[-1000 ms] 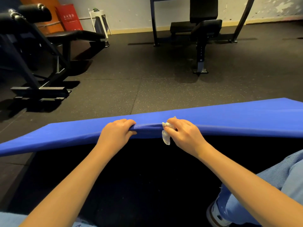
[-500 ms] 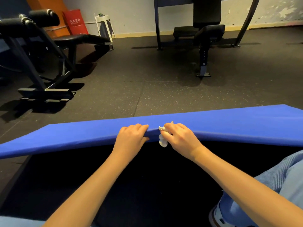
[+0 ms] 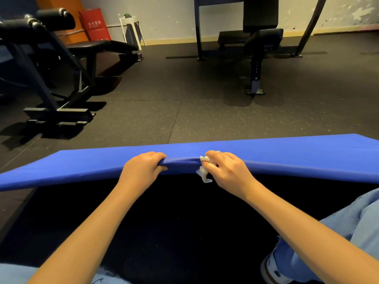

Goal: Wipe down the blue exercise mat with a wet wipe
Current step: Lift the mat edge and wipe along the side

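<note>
Head view has my left hand [image 3: 141, 171] clenched on the lifted near edge of the mat [image 3: 297, 154] above the floor [image 3: 205, 111], my right hand [image 3: 229, 171] pinching the wipe [image 3: 203, 174] against that edge, so I'd drag it sideways firmly while the left steadies.

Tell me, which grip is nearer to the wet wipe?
Right. The right grip pinches the wet wipe against the blue mat edge; the left grip holds that edge further left.

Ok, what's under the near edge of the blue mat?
Only a black, unlit surface shows beneath the mat. The wipe, held by the right hand, hangs below the edge; the left hand grips that edge. Whatever lies further under is covered.
</note>
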`<action>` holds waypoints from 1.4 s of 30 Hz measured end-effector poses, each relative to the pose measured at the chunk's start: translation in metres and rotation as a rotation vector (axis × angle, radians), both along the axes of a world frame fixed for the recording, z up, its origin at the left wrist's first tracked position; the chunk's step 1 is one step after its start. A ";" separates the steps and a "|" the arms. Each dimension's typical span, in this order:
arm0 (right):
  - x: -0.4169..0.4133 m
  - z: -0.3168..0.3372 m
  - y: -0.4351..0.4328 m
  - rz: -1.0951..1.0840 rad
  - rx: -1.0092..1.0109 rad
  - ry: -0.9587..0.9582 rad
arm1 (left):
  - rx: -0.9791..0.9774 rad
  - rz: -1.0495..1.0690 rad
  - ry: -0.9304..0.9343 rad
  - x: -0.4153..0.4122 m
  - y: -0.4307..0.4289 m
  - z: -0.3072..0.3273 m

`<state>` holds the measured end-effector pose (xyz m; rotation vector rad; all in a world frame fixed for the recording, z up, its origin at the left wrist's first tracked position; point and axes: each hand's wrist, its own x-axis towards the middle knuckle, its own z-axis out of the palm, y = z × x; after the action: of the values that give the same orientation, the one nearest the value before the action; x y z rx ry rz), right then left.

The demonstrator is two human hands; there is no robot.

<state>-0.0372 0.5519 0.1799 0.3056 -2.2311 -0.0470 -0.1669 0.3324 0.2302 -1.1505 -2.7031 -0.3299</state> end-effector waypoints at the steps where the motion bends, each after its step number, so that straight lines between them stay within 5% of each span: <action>1: 0.000 0.001 0.000 -0.013 0.010 0.004 | -0.003 0.025 -0.010 -0.003 -0.006 0.002; 9: -0.006 0.003 -0.013 -0.017 -0.011 0.045 | 0.025 0.090 -0.044 -0.011 -0.032 -0.001; 17: -0.010 0.009 -0.021 -0.021 0.048 0.057 | -0.039 -0.158 0.141 0.018 0.010 -0.016; 25: 0.001 -0.002 -0.005 -0.035 0.014 -0.055 | -0.041 -0.169 0.111 0.007 0.010 -0.020; 36: 0.024 0.011 0.022 -0.102 0.003 0.036 | -0.018 0.041 -0.020 -0.017 -0.009 0.000; 42: 0.015 0.006 0.018 -0.075 -0.050 -0.027 | -0.071 -0.089 0.039 -0.005 0.009 -0.010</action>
<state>-0.0217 0.5697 0.1863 0.1960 -2.2660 -0.0269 -0.1715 0.3418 0.2202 -1.2856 -2.6546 -0.2233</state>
